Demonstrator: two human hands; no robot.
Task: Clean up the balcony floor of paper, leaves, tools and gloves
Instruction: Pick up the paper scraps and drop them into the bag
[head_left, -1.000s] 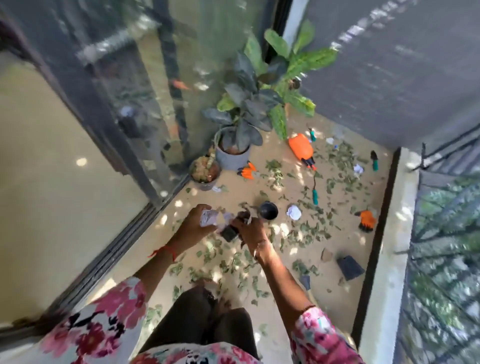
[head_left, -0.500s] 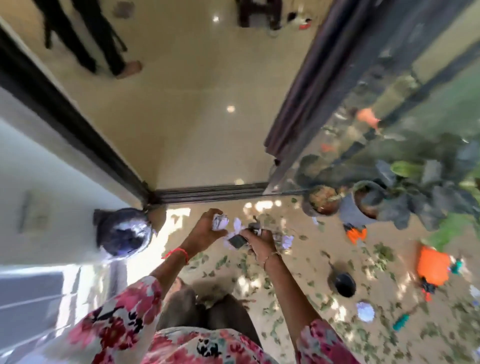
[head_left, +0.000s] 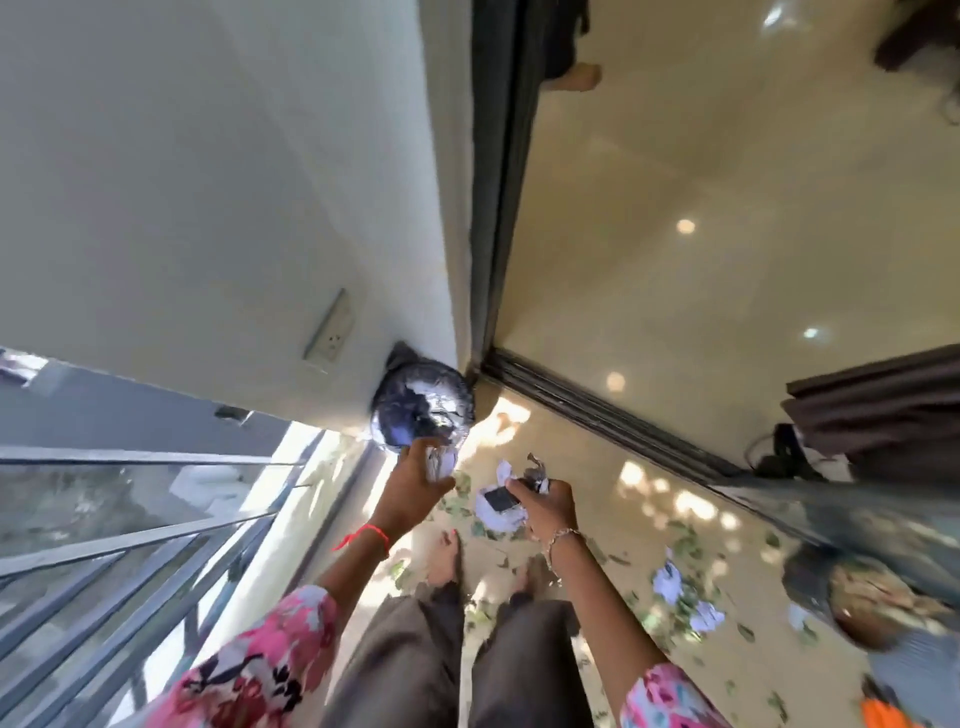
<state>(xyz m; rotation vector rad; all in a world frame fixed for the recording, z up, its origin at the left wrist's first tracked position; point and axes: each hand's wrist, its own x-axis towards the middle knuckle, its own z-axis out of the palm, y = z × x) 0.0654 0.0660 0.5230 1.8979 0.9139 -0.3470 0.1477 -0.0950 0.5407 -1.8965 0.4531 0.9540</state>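
Beige glossy tiles make up the balcony floor (head_left: 587, 447) on my feed, patched with sunlight. It is bounded by a cream wall (head_left: 208, 182) on one side, a dark railing (head_left: 130, 545) below that and a sliding-door track (head_left: 597, 410) on the other side.

From the head camera I see both forearms reaching forward out of pink floral sleeves, above two bare feet (head_left: 444, 558).

The left arm stretches toward the corner where a bin lined with a black bag (head_left: 415, 410) stands against the wall. The left hand (head_left: 415, 483), a red thread at its wrist, is at the bin's near rim. Its fingers are curled round a white paper wad (head_left: 440, 461).

The right arm is bent less far out, with a thin bracelet on the wrist. The right hand (head_left: 545, 506) hangs over the floor just beside the left, its fingers closed on crumpled paper (head_left: 496, 517). A flat dark piece lies against that paper, and a dark scrap on top is too blurred for me to name.

Green leaves (head_left: 685, 545) are scattered over the tiles to the right. Among them lie two white paper balls (head_left: 667, 582), apart from the bin. A round pot (head_left: 867, 608) sits further right, smeared by motion. At the bottom right edge an orange thing (head_left: 883, 714) pokes in, and I cannot tell what it is.
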